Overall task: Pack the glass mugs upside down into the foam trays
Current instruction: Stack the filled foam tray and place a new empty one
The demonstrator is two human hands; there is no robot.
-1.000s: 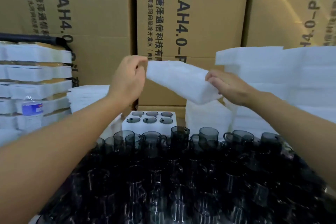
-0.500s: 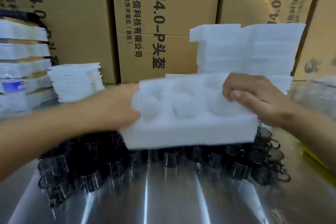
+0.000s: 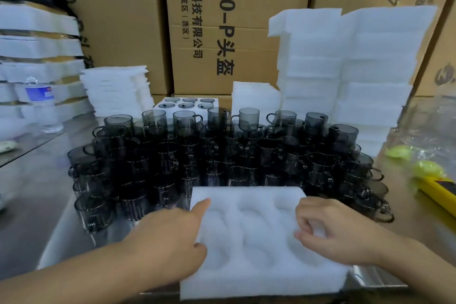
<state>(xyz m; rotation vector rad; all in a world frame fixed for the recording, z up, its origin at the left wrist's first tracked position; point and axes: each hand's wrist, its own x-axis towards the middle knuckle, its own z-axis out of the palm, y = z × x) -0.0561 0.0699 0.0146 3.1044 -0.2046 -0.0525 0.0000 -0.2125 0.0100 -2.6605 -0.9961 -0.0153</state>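
A white foam tray (image 3: 251, 242) with several round pockets lies flat at the near edge of the metal table (image 3: 37, 192), pockets facing up and holding nothing. My left hand (image 3: 167, 237) holds its left edge, index finger stretched along the top and thumb on the foam. My right hand (image 3: 333, 232) grips the right side with curled fingers. Just behind the tray stand several smoky dark glass mugs (image 3: 222, 155), packed close together, mostly upright. Another foam tray (image 3: 160, 103) with mugs in its pockets sits behind them.
Tall stacks of foam trays (image 3: 345, 69) rise at the back right and flat foam sheets (image 3: 116, 91) at the back left. A water bottle (image 3: 40, 103) stands far left. Cardboard boxes (image 3: 222, 20) wall off the back. A yellow tool (image 3: 441, 192) lies on the right.
Both hands brought the foam tray down from in front of the boxes, over the mugs, and laid it flat at the table's near edge. The view tilted down.
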